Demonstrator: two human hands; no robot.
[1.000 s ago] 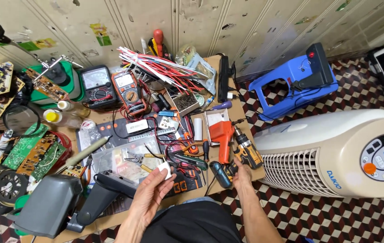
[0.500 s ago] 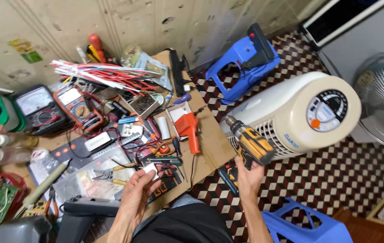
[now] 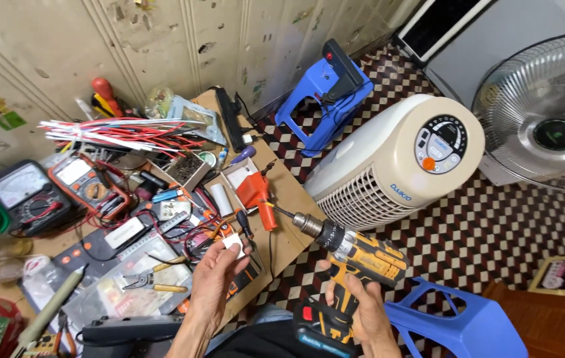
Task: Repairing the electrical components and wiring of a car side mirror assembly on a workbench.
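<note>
The right hand (image 3: 362,308) is wrapped tight around the grip of a yellow cordless drill (image 3: 352,255), held just off the table's (image 3: 295,199) right edge, bit aimed back over it. The left hand (image 3: 219,275) pinches a small white block (image 3: 234,242) above the cluttered top. A cream tower fan (image 3: 395,159) lies close beside the drill, and a blue stool (image 3: 458,318) crowds the checkered floor (image 3: 494,225) below.

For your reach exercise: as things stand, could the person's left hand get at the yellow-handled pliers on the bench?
Probably yes. The left hand hovers just right of the pliers, which lie uncovered on top; but its fingers already pinch a small white part.
</note>
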